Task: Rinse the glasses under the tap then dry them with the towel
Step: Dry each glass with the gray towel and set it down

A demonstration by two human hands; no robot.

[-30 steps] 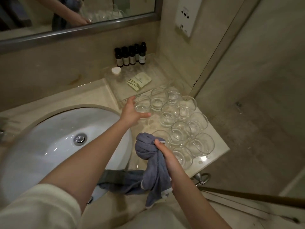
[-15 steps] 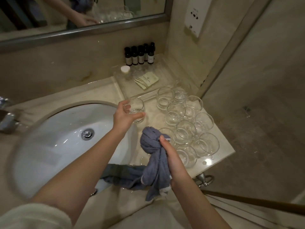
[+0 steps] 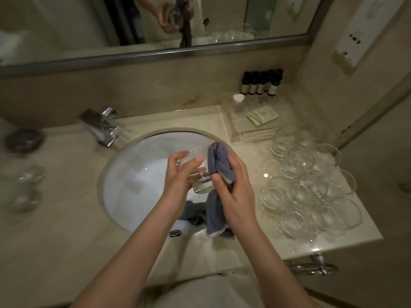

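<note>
Overhead, left hand (image 3: 178,174) grips smooth clear glass (image 3: 198,174); right hand (image 3: 235,190) pinches soft grey towel (image 3: 219,162).

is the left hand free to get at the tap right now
Probably not: the left hand grips a glass over the sink. The path to the tap looks open.

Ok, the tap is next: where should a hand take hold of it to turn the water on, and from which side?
Take the flat lever on top of the tap, near its free end at the back left. Come from above and the left with the left hand once it is free. The spout angles down toward the sink, so the front should stay clear for the glass.
</note>
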